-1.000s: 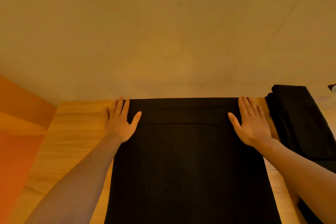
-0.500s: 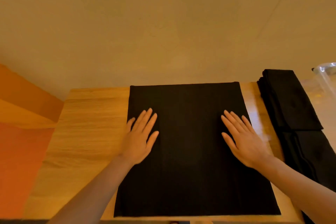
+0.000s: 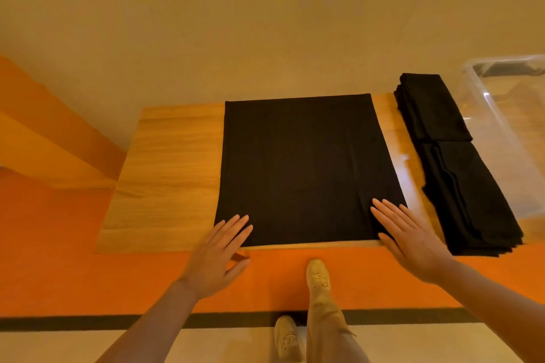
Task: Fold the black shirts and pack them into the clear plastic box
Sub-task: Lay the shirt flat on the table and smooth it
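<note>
Head view: we look down on a light wooden table (image 3: 165, 174) with a black shirt folded into a flat rectangle (image 3: 303, 171) lying in its middle, its near edge just short of the table's front edge. Our left hand (image 3: 216, 256) has its fingers straight and spread, the fingertips resting on the shirt's near left corner while the palm hangs past the table edge, gripping nothing. Our right hand (image 3: 413, 244) lies flat, fingers extended, on the near right corner of the same shirt, also holding nothing. To the right, apart from the flat shirt, sits a stack of folded black shirts (image 3: 454, 162) running front to back. Just beyond the stack stands the clear plastic box (image 3: 510, 127). Below the table we see orange floor (image 3: 59, 259) and beige shoes (image 3: 318, 275).
</note>
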The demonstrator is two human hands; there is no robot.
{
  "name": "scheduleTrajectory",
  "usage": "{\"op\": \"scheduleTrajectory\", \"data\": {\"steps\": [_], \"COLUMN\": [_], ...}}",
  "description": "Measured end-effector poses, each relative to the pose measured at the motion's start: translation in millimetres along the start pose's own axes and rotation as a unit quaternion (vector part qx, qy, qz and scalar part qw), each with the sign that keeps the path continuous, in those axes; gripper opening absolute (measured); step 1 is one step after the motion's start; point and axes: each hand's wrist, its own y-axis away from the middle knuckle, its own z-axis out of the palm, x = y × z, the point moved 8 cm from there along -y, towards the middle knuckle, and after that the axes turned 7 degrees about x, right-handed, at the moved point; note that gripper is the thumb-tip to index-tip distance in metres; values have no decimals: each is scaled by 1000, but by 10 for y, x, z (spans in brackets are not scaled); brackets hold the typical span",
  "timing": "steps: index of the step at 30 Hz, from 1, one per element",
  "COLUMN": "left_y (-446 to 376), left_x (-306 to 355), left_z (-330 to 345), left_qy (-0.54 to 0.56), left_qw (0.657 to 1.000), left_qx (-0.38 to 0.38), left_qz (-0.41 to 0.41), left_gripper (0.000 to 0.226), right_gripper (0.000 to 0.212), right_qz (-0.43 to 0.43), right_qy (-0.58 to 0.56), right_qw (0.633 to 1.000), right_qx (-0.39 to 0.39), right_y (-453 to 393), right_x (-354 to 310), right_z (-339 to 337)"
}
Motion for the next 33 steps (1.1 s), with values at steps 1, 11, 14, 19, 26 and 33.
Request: {"op": "scheduleTrajectory", "data": {"steps": [1,11,14,19,26,33], "left_y": [89,206,235,273,344,531], "left_x": [-23,-4,77,10,65,108], "left_z": [-5,-281,-356,-453,-629,-739], "left_qy": [-19,-43,-52,-29,19,10], "left_qw": [1000,989,986,986,987,988], "left_qx": [6,142,157,160,159,156], "left_qz": [-1,-12,10,-16,-23,15], "left_gripper": [59,53,38,29,32,36], "right_gripper": [63,74,62,44,33,35], "right_qz": [-9,0,4,-29,-51,-64], "right_qy": [4,84,86,57,-9,-36], "right_qw": [1000,990,988,986,981,987], "right_qx": [0,113,128,157,185,145], "right_y": [126,441,448,494,625,713], "right_x": [-4,-34,-31,27,-22,-11], "right_z": [29,-111,-150,-259,-521,-645]}}
